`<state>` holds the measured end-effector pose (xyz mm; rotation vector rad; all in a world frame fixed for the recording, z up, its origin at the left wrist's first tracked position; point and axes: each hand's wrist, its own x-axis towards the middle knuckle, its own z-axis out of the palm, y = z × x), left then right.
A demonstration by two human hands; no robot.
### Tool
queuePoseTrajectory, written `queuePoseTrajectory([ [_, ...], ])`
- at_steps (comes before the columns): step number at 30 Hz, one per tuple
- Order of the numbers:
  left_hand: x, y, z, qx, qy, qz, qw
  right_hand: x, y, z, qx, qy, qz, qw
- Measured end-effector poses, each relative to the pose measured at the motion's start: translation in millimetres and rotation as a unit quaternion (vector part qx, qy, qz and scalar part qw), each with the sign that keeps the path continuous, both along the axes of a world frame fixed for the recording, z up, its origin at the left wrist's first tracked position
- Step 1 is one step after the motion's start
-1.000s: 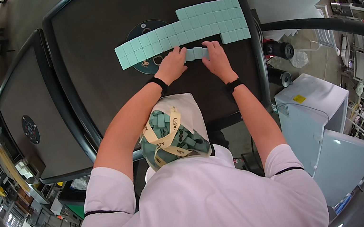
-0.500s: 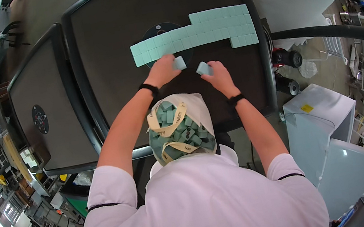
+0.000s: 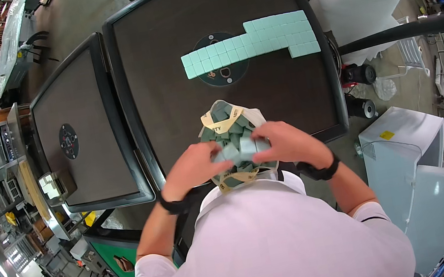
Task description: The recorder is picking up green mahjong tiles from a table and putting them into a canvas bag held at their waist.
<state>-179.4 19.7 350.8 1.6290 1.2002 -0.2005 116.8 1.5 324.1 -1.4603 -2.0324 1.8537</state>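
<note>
- Left hand (image 3: 192,169) pinches pale green tiles (image 3: 228,154) between thumb and fingers, their count unclear
- Right hand (image 3: 287,144) likewise pinches a short run of tiles (image 3: 249,148), close beside
- Under both hands, a cream bag (image 3: 254,116) full of loose green tiles (image 3: 235,131), near the white shirt (image 3: 262,237)
- Beyond, on the dark table (image 3: 291,94), joined rows of pale tiles (image 3: 269,35), partly covering a round black disc (image 3: 237,73)
</note>
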Motion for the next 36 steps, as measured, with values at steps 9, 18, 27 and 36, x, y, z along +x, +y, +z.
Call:
queuePoseTrajectory([
  [9,15,-57,-19,0.135,-0.065,0.109,0.983,-13,-59,-14,0.267,-0.017,-0.083,0.96],
  [18,-53,-8,-112,0.178,-0.173,0.439,0.864,104,71,-161,0.452,-0.233,-0.406,0.759],
  [27,-109,-16,-194,0.094,-0.009,0.391,0.915,206,175,-281,0.314,-0.469,-0.403,0.721],
  [36,-89,15,-222,0.133,0.01,0.287,0.948,125,145,-288,0.302,-0.418,-0.408,0.753],
])
